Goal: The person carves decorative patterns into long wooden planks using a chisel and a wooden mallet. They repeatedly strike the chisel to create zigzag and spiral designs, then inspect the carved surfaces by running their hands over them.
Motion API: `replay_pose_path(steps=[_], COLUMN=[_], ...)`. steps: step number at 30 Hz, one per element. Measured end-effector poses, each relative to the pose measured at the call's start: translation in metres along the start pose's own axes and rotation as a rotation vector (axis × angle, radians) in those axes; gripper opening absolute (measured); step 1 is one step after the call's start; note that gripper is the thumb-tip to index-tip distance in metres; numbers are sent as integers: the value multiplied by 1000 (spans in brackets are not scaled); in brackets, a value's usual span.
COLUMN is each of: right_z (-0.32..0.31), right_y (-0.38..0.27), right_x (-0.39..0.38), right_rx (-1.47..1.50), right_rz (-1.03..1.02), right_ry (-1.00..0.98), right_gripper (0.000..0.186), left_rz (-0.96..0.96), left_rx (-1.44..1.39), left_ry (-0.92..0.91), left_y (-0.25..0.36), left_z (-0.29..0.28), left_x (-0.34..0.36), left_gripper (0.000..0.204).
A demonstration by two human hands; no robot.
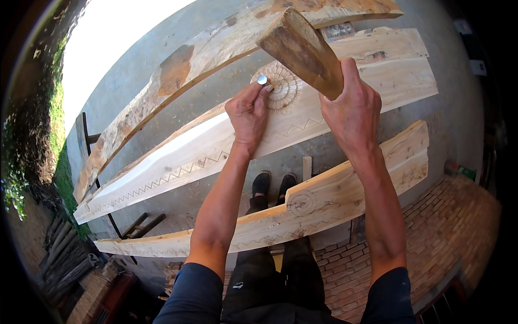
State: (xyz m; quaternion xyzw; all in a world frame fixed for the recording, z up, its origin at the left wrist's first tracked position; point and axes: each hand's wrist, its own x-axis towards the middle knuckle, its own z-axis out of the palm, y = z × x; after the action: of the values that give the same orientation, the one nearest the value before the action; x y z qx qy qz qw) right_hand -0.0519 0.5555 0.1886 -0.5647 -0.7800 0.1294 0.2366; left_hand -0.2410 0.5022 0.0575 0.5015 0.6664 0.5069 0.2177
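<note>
My left hand (248,117) is closed around a chisel (262,80); only its round, shiny metal end shows above my fist. It stands at the left side of a round carved rosette (286,89) on a long pale wooden board (372,86). The chisel's cutting end is hidden under my hand. My right hand (353,110) grips a wooden mallet (302,51) by its lower end. The mallet's thick worn head is raised above the board, up and to the right of the chisel, apart from it. A carved zigzag line runs along the board's near edge.
A rough curved plank (205,59) lies beyond the board. Nearer me, a second carved board (259,227) crosses under my forearms, above my legs. My dark shoes (261,183) stand on the grey floor (464,124) between boards. Bricks (345,275) and stacked poles (62,251) lie nearby.
</note>
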Motion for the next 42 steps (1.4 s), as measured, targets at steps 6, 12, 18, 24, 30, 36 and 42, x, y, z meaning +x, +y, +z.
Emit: replay_pose_path(steps=[6, 12, 18, 24, 30, 36, 42], right_z=[13, 2, -18, -71, -128, -143, -167], right_y=[1, 13, 27, 19, 21, 81, 154], right_x=[-3, -14, -149, -363, -447, -445, -458], right_rx=[-75, -254, 186, 58, -9, -179, -345], right_rz=[-60, 67, 583, 666, 546, 544, 533], right_ry=[-62, -243, -272, -689, -1050, -1008, -998], right_gripper=[38, 35, 38, 52, 44, 44, 54], left_rz=[200, 122, -160, -328, -680, -1220, -1525], left_rx=[87, 223, -223, -284, -63, 340, 64], left_ry=[73, -12, 152, 200, 174, 346, 690], left_y=[-3, 6, -4, 12, 12, 112, 136], left_z=[4, -1, 3, -41, -202, -366, -412], left_x=[1, 1, 3, -54, -304, -557, -662], left_gripper=[15, 14, 12, 17, 22, 26, 22])
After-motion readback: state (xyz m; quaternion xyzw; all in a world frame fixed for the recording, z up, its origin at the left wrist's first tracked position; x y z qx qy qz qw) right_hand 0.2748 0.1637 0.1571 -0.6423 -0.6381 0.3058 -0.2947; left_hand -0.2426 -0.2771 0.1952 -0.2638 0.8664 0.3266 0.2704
